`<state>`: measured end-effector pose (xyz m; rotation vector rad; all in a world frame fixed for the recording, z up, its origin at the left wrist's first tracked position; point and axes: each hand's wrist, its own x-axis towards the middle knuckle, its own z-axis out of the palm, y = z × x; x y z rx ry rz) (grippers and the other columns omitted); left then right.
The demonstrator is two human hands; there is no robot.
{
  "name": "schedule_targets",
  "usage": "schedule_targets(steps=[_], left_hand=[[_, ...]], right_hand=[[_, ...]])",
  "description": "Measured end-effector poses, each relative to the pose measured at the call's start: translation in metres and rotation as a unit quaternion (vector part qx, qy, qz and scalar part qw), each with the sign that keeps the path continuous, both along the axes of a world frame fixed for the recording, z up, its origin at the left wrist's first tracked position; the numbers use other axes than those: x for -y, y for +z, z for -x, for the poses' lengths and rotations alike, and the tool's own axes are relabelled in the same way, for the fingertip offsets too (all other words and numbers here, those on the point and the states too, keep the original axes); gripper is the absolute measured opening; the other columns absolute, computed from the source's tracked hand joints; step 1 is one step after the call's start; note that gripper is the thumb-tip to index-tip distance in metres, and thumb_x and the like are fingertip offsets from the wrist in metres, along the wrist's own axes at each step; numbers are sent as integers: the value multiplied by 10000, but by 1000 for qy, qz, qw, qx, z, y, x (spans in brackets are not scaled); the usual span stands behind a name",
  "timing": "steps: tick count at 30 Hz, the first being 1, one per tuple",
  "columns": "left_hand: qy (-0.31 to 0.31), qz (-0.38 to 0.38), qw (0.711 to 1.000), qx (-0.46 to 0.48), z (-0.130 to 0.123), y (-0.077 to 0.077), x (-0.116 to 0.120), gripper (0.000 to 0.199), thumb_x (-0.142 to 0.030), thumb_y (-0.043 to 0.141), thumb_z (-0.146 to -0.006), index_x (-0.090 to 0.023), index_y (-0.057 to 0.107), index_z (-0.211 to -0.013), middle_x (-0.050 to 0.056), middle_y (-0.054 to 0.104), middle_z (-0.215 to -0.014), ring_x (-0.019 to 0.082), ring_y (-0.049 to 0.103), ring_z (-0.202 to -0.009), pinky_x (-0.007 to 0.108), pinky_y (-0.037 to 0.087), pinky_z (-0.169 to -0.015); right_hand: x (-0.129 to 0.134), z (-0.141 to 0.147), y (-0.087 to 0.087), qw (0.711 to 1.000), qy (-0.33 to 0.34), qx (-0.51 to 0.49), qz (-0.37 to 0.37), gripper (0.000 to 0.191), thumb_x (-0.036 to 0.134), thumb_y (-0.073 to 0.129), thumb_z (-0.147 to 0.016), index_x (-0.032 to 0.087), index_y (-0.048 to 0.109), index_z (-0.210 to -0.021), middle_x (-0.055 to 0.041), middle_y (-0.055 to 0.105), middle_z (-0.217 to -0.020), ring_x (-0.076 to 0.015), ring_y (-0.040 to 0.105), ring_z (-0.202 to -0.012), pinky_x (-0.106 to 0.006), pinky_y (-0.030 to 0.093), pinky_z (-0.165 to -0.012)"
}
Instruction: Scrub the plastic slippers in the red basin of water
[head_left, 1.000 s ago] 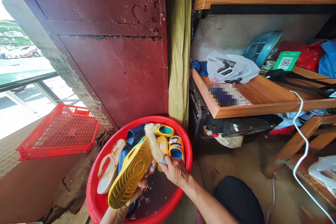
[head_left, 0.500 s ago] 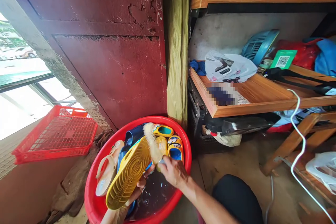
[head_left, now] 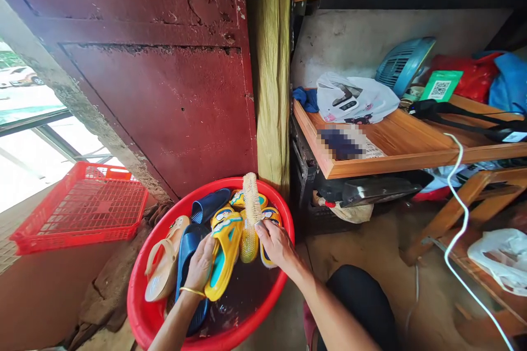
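Note:
My left hand (head_left: 200,264) grips a yellow slipper (head_left: 227,252) with a teal insole by its left side, over a red basin (head_left: 135,285) of dark water. My right hand (head_left: 276,242) is closed around the handle of a scrubbing brush (head_left: 251,197), its pale bristles raised above the basin's far part. The handle is mostly hidden by my fingers. Blue slippers (head_left: 211,204) and a beige clog (head_left: 164,266) sit at the basin's left. More yellow slippers (head_left: 248,241) lie behind and beneath the brush.
A red plastic crate (head_left: 82,203) stands at the left. Behind the basin is a dark red door (head_left: 164,104). On the right, a wooden shelf (head_left: 395,164) holds a white plastic bag (head_left: 354,98) and a blue fan (head_left: 403,66). A white cable (head_left: 465,214) hangs in front.
The yellow slipper has turned from showing its ridged sole to showing its upper and insole. The brush has moved off the slipper and now points upward. The view has shifted slightly.

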<state>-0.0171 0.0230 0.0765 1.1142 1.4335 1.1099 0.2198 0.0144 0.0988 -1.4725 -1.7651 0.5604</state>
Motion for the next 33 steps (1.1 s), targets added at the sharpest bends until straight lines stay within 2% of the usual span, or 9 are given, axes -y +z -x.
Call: schedule_targets(steps=[3,7,9,12,15,18,22,27,33], left_hand=[[-37,-57,987,-146,-12,-34,-2,671,-648,580,-834,-185,596,-1319,144,694,-1299,342,615,-1255,472,460,-1082],[-116,-114,937,-310,-16,-73,-1,660,-515,607,-849,-179,534,-1412,171,601,-1424,325,532,-1367,465,393,-1153],[-159,-118,912,-358,-14,-85,-1,667,-434,597,-857,-170,489,-1459,176,547,-1480,302,498,-1402,436,374,-1172],[-209,-52,884,-414,-11,-93,-2,679,-320,561,-865,-179,422,-1514,172,518,-1511,282,514,-1393,405,395,-1151],[-237,24,856,-459,-10,-93,0,721,-235,555,-845,-202,376,-1543,168,466,-1564,282,530,-1381,396,412,-1120],[-244,70,832,-492,-12,-87,1,730,-176,556,-820,-200,394,-1532,179,426,-1593,284,548,-1363,385,420,-1095],[-237,89,828,-500,-14,-76,-2,681,-109,539,-797,-183,478,-1471,187,492,-1538,291,604,-1294,383,445,-1056],[-218,54,842,-490,-11,-61,-7,551,-118,479,-857,-177,541,-1401,143,628,-1386,241,601,-1280,343,419,-1085],[-154,-53,866,-473,-14,-52,7,506,-109,514,-806,-193,598,-1298,111,670,-1231,243,658,-1142,346,505,-985]], right_hand=[[4,-1,1,999,8,30,9,419,464,332,-1079,222,658,-976,-42,735,-854,-181,685,-784,-259,403,-633],[5,-1,-9,995,-12,94,22,423,425,323,-1081,222,656,-920,-62,734,-804,-198,687,-746,-276,411,-622],[5,-3,-14,993,-18,111,23,402,403,340,-1076,226,654,-897,-59,726,-772,-199,682,-722,-279,407,-610],[4,-7,-17,994,-2,110,18,354,380,378,-1066,228,649,-896,-51,723,-769,-189,675,-707,-278,396,-606],[2,-12,-15,995,21,94,22,355,382,374,-1067,224,644,-898,-48,711,-770,-176,663,-699,-270,386,-597],[1,-16,-8,996,44,64,45,367,405,369,-1071,222,633,-894,-32,691,-747,-163,644,-674,-256,387,-590],[-1,-23,10,992,77,42,89,366,391,366,-1075,216,632,-894,-7,663,-696,-145,621,-630,-239,381,-576],[-13,-40,30,987,123,84,65,341,397,414,-1058,215,633,-870,-15,689,-762,-141,608,-670,-240,377,-626],[-25,-51,12,994,25,94,47,359,374,367,-1063,196,656,-945,-45,721,-794,-154,640,-696,-242,374,-634]])
